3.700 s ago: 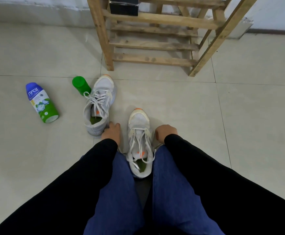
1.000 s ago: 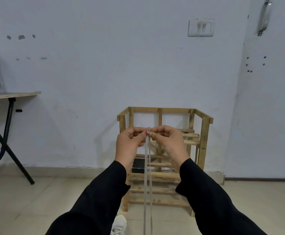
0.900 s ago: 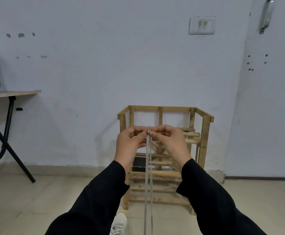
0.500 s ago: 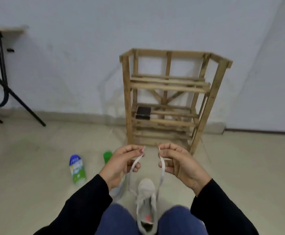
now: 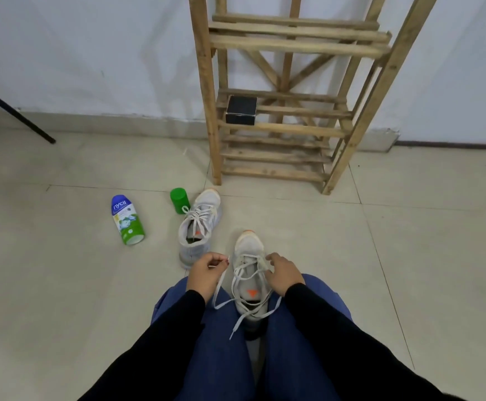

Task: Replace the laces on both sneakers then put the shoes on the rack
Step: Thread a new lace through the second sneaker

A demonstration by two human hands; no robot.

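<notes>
Pale floor tiles (image 5: 62, 285) fill the head view, looking down at a seated person's knees in blue jeans, with a white wall beyond.

Between the knees lies the near sneaker (image 5: 249, 247), grey-white with an orange toe tip. Its long axis runs straight away from the person, with the heel tucked between the thighs and the toe pointing ahead toward the shoe rack (image 5: 279, 128).

The hands sit on either side of this shoe, about equally near. The left hand (image 5: 205, 273) is just left of the eyelets, fingers curled, pinching one end of the lace (image 5: 218, 287), which sags from there toward the left thigh. The right hand (image 5: 283, 274) lies on the shoe's right side with its fingertips on the crossed lacing. Whether they grasp a strand cannot be told. Another loose lace end trails back over the heel.

Ahead and left of the left hand stands the far sneaker (image 5: 198, 227), laced, its toe also toward the rack. Further left lie a green cap (image 5: 179, 200) and a Nycil bottle (image 5: 126, 219) on its side.

Judging by this, threading goes on toward the heel, each hand working its own side.
</notes>
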